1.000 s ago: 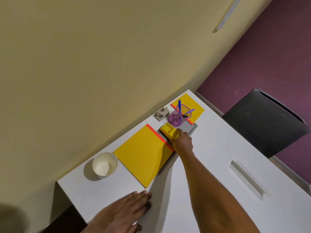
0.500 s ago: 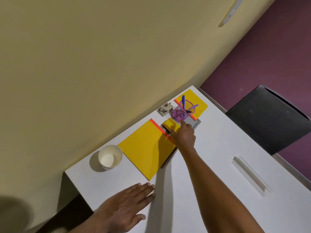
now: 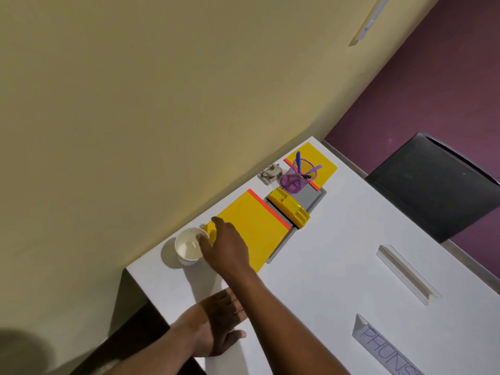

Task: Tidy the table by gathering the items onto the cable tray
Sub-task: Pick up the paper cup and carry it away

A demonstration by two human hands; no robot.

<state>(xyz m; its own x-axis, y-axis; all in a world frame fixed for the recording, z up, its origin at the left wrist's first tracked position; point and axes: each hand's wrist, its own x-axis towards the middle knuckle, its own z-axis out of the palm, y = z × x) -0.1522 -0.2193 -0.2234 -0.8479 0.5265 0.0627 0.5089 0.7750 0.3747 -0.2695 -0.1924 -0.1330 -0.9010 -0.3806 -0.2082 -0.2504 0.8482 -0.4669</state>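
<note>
1. Fingers (image 3: 216, 221) of the right hand (image 3: 230, 247): spread wide at the paper cup (image 3: 188, 247) on the far left of the worktop (image 3: 338, 266). One fingertip at the cup's right rim, nothing clasped yet.
2. Paper cup: judged very light, thin-walled, easy to crush or tip. Looks empty, though dregs cannot be ruled out. Best taken round the wall just below the rim, thumb on one side and fingers opposite, with only a gentle squeeze, and kept upright.
3. Left hand (image 3: 219, 326): flat on the near edge of the worktop, fingers straight, holding nothing, partly hidden by the right forearm.
4. Yellow pad (image 3: 251, 226): just right of the cup, lying partly over the grey cable tray (image 3: 311, 197).
5. Further right, on the tray: yellow organiser (image 3: 289, 207) and purple mesh pen pot (image 3: 293, 180), with a bare grey strip beside them. Cup itself off the tray, well apart from that strip.
</note>
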